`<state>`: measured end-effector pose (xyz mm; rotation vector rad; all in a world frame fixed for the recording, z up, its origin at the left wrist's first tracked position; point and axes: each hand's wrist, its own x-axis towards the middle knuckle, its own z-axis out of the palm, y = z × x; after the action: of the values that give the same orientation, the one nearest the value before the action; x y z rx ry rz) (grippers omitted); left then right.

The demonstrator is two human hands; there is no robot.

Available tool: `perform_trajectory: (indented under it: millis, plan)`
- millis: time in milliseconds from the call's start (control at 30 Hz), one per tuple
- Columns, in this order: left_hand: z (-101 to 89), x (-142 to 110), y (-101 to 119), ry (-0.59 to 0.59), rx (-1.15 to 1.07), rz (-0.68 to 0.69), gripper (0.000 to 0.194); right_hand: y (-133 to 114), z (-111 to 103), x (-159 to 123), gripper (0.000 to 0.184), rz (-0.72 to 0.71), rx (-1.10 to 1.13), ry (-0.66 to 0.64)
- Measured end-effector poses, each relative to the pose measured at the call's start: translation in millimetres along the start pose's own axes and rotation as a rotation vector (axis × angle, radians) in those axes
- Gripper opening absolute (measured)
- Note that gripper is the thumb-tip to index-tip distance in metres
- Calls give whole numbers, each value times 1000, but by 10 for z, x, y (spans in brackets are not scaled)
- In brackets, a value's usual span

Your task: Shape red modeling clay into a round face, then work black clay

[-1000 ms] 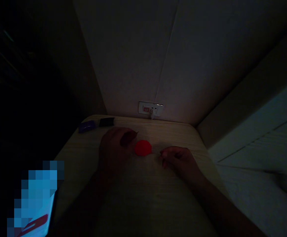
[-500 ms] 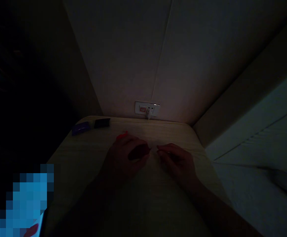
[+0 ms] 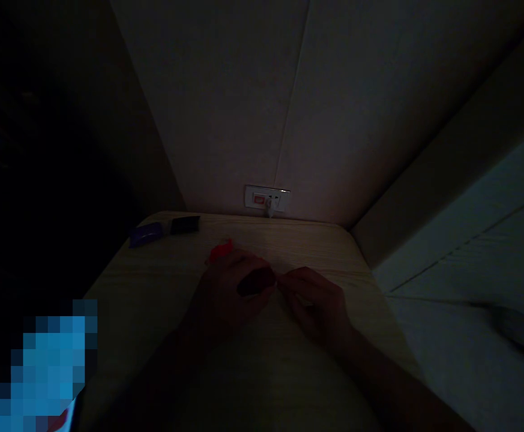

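In dim light my left hand (image 3: 225, 294) is curled around a dark reddish piece (image 3: 256, 282), which shows between its thumb and fingers; its kind is too dark to make out. My right hand (image 3: 318, 303) is closed in a pinch at the right end of that piece, its fingertips close to or touching my left fingertips. What the pinch holds, if anything, is too small and dark to name. Just beyond my left knuckles lies a bright red crumpled-looking thing (image 3: 221, 249), partly hidden by the hand.
Both hands are over a light wooden tabletop (image 3: 284, 240) with rounded corners. A purple packet (image 3: 146, 234) and a black rectangular item (image 3: 185, 225) lie at its far left corner. On the wall behind is a socket plate (image 3: 267, 198) with a plug. A lit screen, blurred out, glows lower left.
My right hand has moved left, closing the gap to my left fingertips. More of the bright red thing shows beyond my left hand.
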<state>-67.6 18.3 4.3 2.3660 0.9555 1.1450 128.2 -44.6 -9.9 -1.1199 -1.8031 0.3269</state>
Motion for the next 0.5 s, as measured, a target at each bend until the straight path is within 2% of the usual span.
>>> perform_trajectory:
  millis: [133,267,400,500]
  plan:
    - [-2,2,-11,-10,20,-11,26,5,-12,20,27,80,28,53]
    - [-56,14,-56,-109,161,-22,23,63,-49,37,10,295,62,159]
    - [-155,15,-112,-174,349,-43,18,149,-29,39,15,512,143,222]
    - [-204,-7,-149,-205,458,-86,15,192,4,36,21,612,235,222]
